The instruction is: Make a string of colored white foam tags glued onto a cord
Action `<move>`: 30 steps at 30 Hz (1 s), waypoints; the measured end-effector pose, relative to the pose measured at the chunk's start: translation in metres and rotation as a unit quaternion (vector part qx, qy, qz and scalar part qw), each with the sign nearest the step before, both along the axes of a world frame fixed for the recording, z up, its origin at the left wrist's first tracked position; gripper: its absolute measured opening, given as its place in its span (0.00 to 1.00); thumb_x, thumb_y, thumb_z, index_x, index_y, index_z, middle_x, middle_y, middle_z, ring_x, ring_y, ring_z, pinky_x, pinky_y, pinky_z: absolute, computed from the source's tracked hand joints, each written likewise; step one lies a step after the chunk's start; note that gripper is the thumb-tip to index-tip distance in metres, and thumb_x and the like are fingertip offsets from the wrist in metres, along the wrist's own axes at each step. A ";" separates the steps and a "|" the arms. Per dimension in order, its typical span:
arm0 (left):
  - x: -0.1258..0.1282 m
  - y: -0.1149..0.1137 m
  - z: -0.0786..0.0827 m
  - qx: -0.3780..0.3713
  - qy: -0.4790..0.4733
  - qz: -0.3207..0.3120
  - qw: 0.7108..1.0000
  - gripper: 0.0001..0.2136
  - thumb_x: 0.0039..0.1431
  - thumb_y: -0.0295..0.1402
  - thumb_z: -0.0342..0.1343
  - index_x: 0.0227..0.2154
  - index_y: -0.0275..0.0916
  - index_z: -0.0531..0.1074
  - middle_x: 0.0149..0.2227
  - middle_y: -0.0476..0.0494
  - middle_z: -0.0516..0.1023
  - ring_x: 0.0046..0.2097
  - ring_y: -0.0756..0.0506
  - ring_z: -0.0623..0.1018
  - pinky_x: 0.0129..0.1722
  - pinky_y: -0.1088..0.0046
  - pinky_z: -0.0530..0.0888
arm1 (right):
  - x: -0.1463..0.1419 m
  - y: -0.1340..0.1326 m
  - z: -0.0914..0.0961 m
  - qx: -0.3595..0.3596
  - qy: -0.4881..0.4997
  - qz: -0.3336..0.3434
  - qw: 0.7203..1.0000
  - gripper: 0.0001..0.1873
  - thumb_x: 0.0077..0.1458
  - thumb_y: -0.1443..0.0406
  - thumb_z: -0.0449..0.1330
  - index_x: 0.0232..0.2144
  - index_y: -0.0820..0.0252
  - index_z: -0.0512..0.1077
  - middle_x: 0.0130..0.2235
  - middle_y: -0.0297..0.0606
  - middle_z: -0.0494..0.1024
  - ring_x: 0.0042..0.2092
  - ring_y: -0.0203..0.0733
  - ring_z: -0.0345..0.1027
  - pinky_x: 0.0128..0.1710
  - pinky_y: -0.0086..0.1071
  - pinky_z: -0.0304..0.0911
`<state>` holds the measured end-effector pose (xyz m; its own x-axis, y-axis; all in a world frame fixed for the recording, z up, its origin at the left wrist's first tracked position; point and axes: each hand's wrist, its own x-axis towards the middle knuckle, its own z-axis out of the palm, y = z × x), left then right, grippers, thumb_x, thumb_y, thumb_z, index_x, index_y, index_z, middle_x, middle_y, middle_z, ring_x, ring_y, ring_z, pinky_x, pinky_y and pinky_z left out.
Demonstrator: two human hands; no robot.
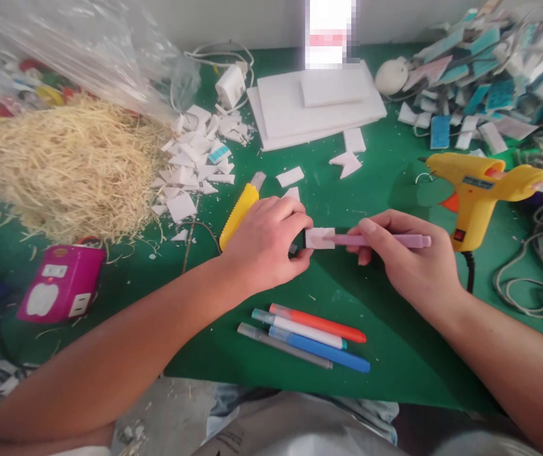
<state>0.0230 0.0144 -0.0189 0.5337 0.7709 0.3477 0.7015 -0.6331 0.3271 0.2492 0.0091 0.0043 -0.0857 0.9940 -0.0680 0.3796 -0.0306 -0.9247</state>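
Observation:
My left hand [266, 244] is closed in a pinch on a small white foam piece [319, 238] above the green table. My right hand [407, 256] is wrapped round a pale pink marker [385, 240] held level, its tip against that foam piece. A yellow utility knife [240, 212] lies just behind my left hand. Several markers [307, 334], orange, teal, blue and grey, lie side by side on the green mat in front of my hands.
A yellow glue gun [478, 190] stands right of my right hand, beside grey cables [537, 272]. White foam boards [314, 104] lie at the back, foam scraps [195, 164] and a straw heap [62, 164] to the left, a pink power strip [62, 282] near left.

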 end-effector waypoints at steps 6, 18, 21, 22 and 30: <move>0.000 0.000 0.000 -0.005 0.003 0.004 1.000 0.07 0.60 0.30 0.58 0.40 0.35 0.77 0.42 0.40 0.81 0.42 0.41 0.79 0.44 0.61 0.76 | -0.001 0.000 0.000 0.007 0.015 -0.024 1.000 0.15 0.59 0.53 0.68 0.26 0.55 0.79 0.21 0.33 0.78 0.22 0.36 0.71 0.23 0.30 0.68; 0.000 0.000 -0.001 -0.010 0.000 0.001 1.000 0.07 0.61 0.31 0.58 0.40 0.36 0.77 0.43 0.40 0.81 0.42 0.40 0.79 0.44 0.61 0.76 | 0.000 0.002 0.001 -0.007 0.026 -0.008 1.000 0.17 0.59 0.53 0.69 0.23 0.55 0.77 0.19 0.33 0.77 0.22 0.37 0.70 0.23 0.31 0.67; 0.000 0.000 -0.002 -0.010 0.000 0.002 1.000 0.07 0.60 0.31 0.58 0.40 0.35 0.77 0.43 0.40 0.80 0.42 0.40 0.79 0.44 0.61 0.76 | -0.001 0.002 0.002 -0.003 0.027 -0.020 0.999 0.15 0.58 0.54 0.69 0.24 0.54 0.77 0.21 0.33 0.78 0.22 0.37 0.71 0.24 0.31 0.68; 0.000 0.000 -0.002 -0.011 0.000 0.002 1.000 0.07 0.60 0.31 0.58 0.40 0.36 0.77 0.43 0.40 0.80 0.42 0.40 0.79 0.44 0.60 0.76 | 0.000 0.002 0.002 -0.007 0.022 -0.016 1.000 0.15 0.58 0.55 0.69 0.23 0.54 0.77 0.20 0.32 0.77 0.22 0.37 0.71 0.24 0.31 0.67; -0.001 0.000 -0.002 -0.012 0.003 0.001 1.000 0.07 0.60 0.31 0.58 0.40 0.36 0.77 0.43 0.40 0.81 0.43 0.41 0.79 0.45 0.61 0.76 | 0.000 0.002 0.002 -0.008 0.016 -0.012 1.000 0.18 0.59 0.54 0.68 0.22 0.55 0.77 0.18 0.32 0.75 0.20 0.35 0.67 0.21 0.29 0.64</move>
<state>0.0220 0.0147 -0.0206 0.5341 0.7803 0.3255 0.7044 -0.6236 0.3390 0.2490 0.0113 0.0065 -0.0646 0.9945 -0.0822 0.3493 -0.0546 -0.9354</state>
